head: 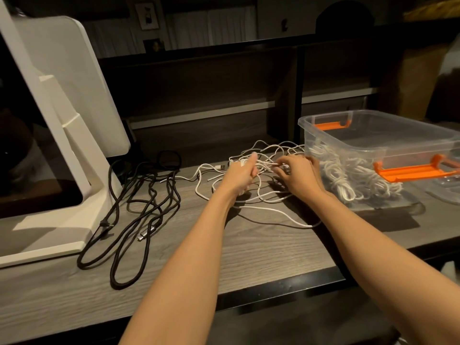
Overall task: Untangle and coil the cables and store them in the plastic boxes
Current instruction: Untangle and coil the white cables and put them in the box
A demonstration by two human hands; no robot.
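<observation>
A tangle of white cables lies on the wooden desk in the middle. My left hand grips a bundle of white cable loops, thumb raised. Just to its right, my right hand pinches a white strand in the knot. A clear plastic box with orange latches stands at the right and holds several coiled white cables. Loose black cables sprawl on the desk to the left.
A white monitor stand with a dark screen fills the left side. A clear lid lies right of the box. Dark shelving runs behind the desk. The desk's front edge is near my forearms.
</observation>
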